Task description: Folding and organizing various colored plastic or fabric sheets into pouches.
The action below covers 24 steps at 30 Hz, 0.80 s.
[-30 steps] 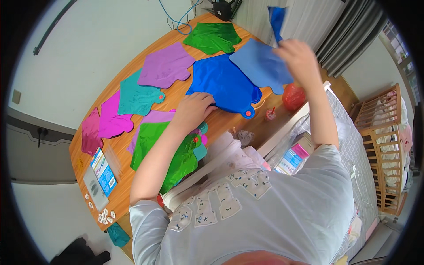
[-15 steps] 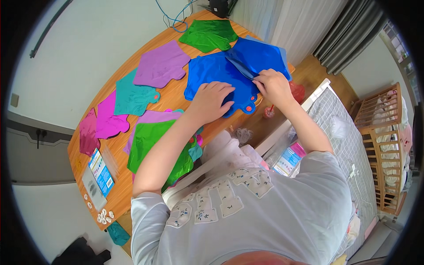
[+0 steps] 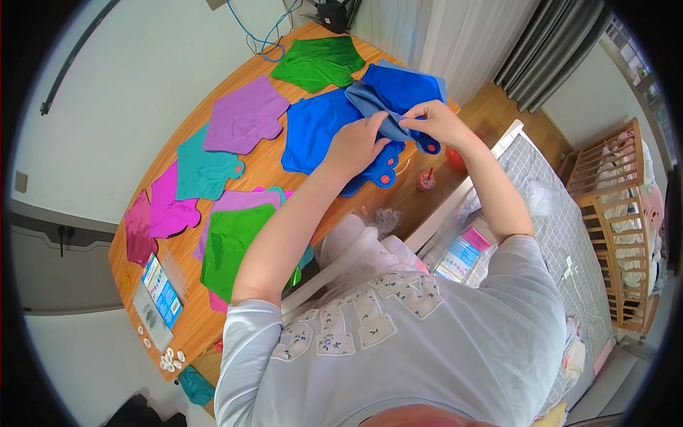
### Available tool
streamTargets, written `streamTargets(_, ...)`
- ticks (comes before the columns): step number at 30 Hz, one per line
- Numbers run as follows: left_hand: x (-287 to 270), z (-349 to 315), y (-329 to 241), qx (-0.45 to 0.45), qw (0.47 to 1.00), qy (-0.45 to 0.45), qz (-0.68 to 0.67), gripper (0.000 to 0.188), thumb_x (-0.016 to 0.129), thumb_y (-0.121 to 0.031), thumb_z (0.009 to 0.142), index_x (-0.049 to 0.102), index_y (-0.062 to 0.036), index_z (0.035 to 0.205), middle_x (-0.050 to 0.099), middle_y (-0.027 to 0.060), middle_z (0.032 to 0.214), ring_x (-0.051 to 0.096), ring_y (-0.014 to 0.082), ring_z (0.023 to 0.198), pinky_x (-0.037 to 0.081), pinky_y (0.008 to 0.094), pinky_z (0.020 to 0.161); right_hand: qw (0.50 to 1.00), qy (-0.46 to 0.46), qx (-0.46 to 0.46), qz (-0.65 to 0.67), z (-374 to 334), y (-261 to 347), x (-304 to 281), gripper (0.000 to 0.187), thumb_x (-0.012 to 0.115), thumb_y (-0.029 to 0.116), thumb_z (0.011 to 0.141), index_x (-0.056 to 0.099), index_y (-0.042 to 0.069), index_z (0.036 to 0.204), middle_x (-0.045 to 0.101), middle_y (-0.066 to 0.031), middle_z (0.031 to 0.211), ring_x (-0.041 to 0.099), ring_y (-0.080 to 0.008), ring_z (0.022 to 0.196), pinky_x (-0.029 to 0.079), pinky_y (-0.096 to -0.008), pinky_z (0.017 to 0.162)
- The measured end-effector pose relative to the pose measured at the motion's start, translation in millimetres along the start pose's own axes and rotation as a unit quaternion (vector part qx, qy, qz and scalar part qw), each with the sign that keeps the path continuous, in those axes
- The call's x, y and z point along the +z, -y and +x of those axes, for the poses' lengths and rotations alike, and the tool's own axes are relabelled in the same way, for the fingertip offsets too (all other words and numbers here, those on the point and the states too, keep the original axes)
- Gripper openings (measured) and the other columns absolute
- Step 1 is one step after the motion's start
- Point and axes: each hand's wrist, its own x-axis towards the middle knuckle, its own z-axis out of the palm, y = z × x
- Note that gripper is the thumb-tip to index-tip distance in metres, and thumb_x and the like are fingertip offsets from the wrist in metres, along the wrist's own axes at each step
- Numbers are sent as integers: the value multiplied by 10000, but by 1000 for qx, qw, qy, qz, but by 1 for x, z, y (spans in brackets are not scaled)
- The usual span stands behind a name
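Observation:
A shiny blue foil piece [image 3: 409, 87], flat with a rounded tab and a red dot, is partly folded over at the far right of the table, its dull grey-blue underside showing. My right hand [image 3: 437, 125] pinches its near edge between thumb and fingers. Close beside it, my left hand [image 3: 358, 146] has its thumb and fingers on the turned-up part. More blue foil pieces [image 3: 313, 132] lie flat beneath, their red-dotted tabs at the near edge. What the left fingertips grip is partly hidden.
Foil pieces in green [image 3: 319, 62], lilac [image 3: 247, 116], teal [image 3: 206, 167] and magenta [image 3: 173, 203] line the wooden table. A green-topped stack [image 3: 231, 242] lies near my left forearm. White rings [image 3: 171, 359] and a blue-white package [image 3: 163, 288] are left; a bed [image 3: 562, 235] stands right.
The blue foil's edge has been lifted and folded over, showing more underside and a red-dotted tab. My left hand has moved right and up, from lying on the foil to the fold.

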Motion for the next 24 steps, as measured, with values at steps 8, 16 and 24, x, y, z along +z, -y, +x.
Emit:
streamTargets(8,3,3,0,83,993,-88,12,275,696,-195,845,614,-91,1086,659,97,976,641,312,931,522,431,755,993,-15,22,-114,10,-1,0,205,831,185,779,741,7,824,692,-17,758,596,-79,701,479,-244,661)
streamTargets(16,1,10,15,71,995,-60,33,173,688,-217,856,695,-47,888,675,115,919,648,324,876,523,412,769,934,-289,-44,-204,15,40,-85,210,754,284,842,787,89,915,741,-45,832,664,-115,769,519,-293,715)
streamTargets(24,15,20,17,43,995,-81,47,211,692,-277,834,692,-69,802,660,117,841,660,323,810,528,432,711,634,-566,7,-527,-62,174,-198,443,652,541,873,750,159,1073,740,-113,992,705,-295,945,536,-409,798)
